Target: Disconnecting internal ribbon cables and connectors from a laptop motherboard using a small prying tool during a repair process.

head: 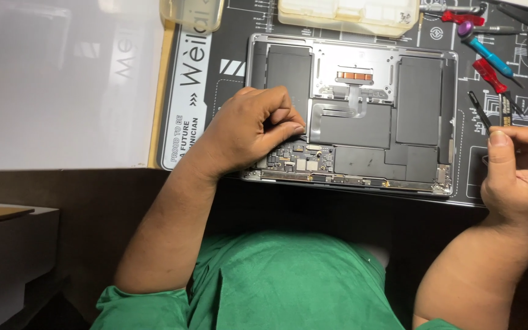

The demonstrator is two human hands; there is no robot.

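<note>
An opened laptop [420,104] lies bottom-up on a dark work mat [230,55], its black battery cells, a copper-coloured flex cable and the circuit board [304,160] exposed. My left hand [245,131] rests on the laptop's left part, fingers curled, fingertips pinched together just above the circuit board; whether they grip anything is hidden. My right hand [520,171] hovers off the laptop's right edge and holds black tweezers [481,113] that point up and to the left.
Several screwdrivers with red, blue and purple handles [487,58] lie at the mat's top right. A cream plastic parts tray [349,15] sits beyond the laptop, a translucent container [190,12] at the top left. A white surface [62,79] spans the left.
</note>
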